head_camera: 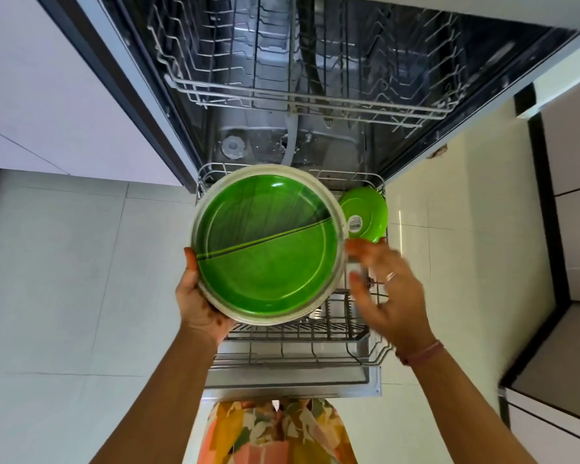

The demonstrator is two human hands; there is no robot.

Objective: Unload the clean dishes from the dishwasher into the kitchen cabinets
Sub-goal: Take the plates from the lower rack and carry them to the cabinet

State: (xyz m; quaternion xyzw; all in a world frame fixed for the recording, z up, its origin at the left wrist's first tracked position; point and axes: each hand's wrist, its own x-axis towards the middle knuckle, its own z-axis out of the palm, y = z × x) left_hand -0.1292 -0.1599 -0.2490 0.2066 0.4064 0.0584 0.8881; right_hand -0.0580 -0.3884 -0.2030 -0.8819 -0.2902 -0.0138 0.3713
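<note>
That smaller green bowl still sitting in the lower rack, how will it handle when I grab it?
The green bowl looks like rigid plastic, so it is probably light and unlikely to break. Its glossy surface may be slippery if damp. It stands on edge in the lower rack, bottom facing out with a label, so it might tip or roll once nudged free.

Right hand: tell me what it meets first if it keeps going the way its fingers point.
Probably the small green bowl in the lower rack, just beyond the right hand; depth is unclear.
</note>
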